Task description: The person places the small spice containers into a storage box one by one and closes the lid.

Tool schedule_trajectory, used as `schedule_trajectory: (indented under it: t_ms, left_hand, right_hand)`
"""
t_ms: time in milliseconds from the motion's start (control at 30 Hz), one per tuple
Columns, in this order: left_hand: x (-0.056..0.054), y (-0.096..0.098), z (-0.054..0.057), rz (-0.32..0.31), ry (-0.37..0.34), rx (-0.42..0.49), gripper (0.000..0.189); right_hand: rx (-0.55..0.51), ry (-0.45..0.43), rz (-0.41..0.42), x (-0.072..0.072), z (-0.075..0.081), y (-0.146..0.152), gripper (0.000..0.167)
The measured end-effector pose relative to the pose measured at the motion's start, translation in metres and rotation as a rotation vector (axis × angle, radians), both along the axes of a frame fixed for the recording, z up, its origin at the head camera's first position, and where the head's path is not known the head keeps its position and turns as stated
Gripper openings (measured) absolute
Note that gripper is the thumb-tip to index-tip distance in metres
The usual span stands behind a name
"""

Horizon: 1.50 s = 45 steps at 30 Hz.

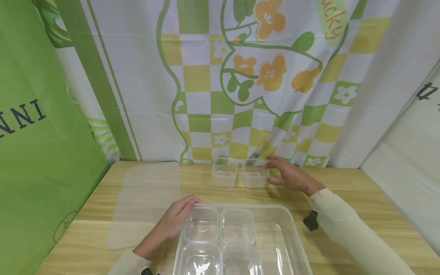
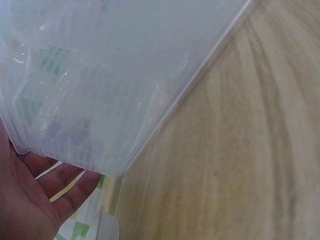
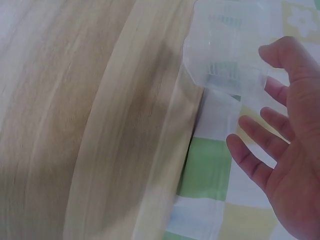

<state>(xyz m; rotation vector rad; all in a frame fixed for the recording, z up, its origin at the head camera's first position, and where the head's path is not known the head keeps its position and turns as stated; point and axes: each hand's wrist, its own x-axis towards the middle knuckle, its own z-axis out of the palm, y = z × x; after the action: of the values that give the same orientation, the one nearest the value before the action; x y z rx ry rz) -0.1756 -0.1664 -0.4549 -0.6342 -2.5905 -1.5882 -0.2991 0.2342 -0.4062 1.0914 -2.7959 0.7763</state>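
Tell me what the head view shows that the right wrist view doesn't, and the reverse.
Only the head view shows the left hand at a corner of the big box, the four small boxes inside that, and the lid lying to the left.

Only the right wrist view shows the palm side of the right hand.

Both show that hand with its fingers near a clear back box, plus the table and the checked curtain. Whether the wrist view also catches the other back box, I cannot tell.
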Motion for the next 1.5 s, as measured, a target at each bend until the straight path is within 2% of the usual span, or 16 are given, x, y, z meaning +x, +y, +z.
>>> schedule_trajectory:
  t_ms: [467,700,967,1233,1500]
  left_hand:
    - [0.0005,0.0001,0.0024,-0.021,-0.010,0.032,0.031]
    - [0.0007,-0.0004,0.0029,-0.017,-0.002,0.027,0.031]
    - [0.0003,-0.0001,0.0010,-0.018,0.002,0.014,0.032]
    - [0.0013,-0.0003,0.0009,-0.027,-0.024,0.053,0.031]
    - [0.0020,0.0011,0.0023,-0.017,-0.015,0.031,0.031]
  right_hand:
    - [0.016,-0.020,-0.032,-0.0045,-0.0047,-0.0075,0.026]
    - [0.037,-0.031,-0.032,-0.0053,-0.0047,-0.0099,0.039]
    - [0.037,-0.052,-0.046,-0.0056,-0.0064,-0.0094,0.040]
    - [0.043,-0.064,-0.054,-0.0031,-0.0040,-0.0087,0.033]
    - [-0.003,-0.060,-0.053,0.0037,-0.0040,-0.0062,0.020]
